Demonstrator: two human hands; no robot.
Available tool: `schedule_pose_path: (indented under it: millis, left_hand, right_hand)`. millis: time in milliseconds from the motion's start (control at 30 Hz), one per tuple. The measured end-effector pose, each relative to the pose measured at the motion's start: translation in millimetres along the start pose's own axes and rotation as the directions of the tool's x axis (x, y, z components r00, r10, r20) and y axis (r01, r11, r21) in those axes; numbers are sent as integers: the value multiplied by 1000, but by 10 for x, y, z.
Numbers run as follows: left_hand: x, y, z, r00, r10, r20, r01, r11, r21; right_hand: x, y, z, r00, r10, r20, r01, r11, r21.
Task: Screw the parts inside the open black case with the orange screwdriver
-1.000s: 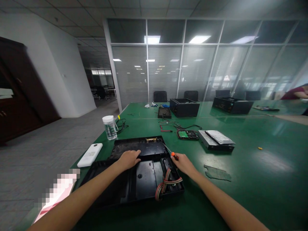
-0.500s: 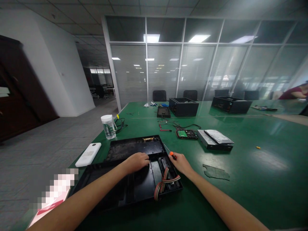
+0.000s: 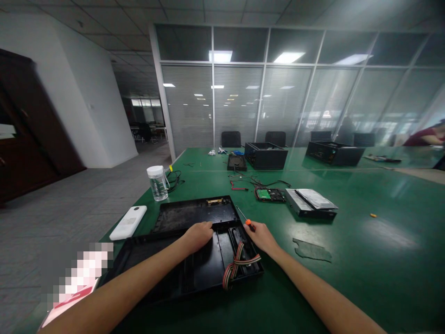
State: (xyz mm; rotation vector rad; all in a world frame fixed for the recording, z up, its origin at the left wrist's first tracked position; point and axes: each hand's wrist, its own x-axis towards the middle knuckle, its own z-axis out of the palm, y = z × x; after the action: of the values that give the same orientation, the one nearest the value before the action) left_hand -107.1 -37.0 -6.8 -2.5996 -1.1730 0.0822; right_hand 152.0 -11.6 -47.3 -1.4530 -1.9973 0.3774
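- Left forearm reaches in from the lower left, slanting over the near black tray (image 3: 201,266); wrist nearly straight, back of the hand upward.
- Left hand (image 3: 198,235) sits at the seam where the near tray meets the far black tray (image 3: 194,214). Fingers curl downward, mostly hidden from me; cannot tell whether they pinch the edge or only rest there.
- Right forearm comes up from the lower right, angled inward; the hand lies low, just beside the trays' right side.
- Right hand (image 3: 262,237): fingers closed around the handle of a screwdriver (image 3: 248,223). Its shaft points up and to the left, tip near the far tray's right edge; contact not discernible.
- Both trays lie flat on the green table (image 3: 361,287), in front of the person and between the forearms.
- Striped ribbon cable (image 3: 237,264) loops over the near tray's right end, close to the right wrist.
- White phone (image 3: 128,223) and bottle (image 3: 159,187) stand off to the left.
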Motion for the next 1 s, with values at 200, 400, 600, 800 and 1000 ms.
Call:
schedule_pose_path:
  millis: [200, 400, 600, 800, 1000]
  left_hand:
    - [214, -24, -86, 997, 53, -63, -57, 996, -67]
    - [526, 121, -34, 977, 82, -197, -146, 930, -337]
    - [518, 173, 233, 944, -2, -331, -180, 836, -518]
    - [528, 207, 382, 933, -5, -361, -172, 873, -457]
    - [487, 233, 323, 936, 25, -350, -164, 914, -372]
  right_hand:
    - [-9, -56, 28, 1000, -6, 0, 6, 999, 53]
    - [26, 18, -38, 999, 33, 18, -35, 992, 120]
    - [107, 196, -72, 999, 42, 10, -43, 987, 157]
    - [106, 161, -53, 1000, -24, 13, 23, 994, 105]
    - [156, 247, -111, 1000, 19, 11, -21, 990, 142]
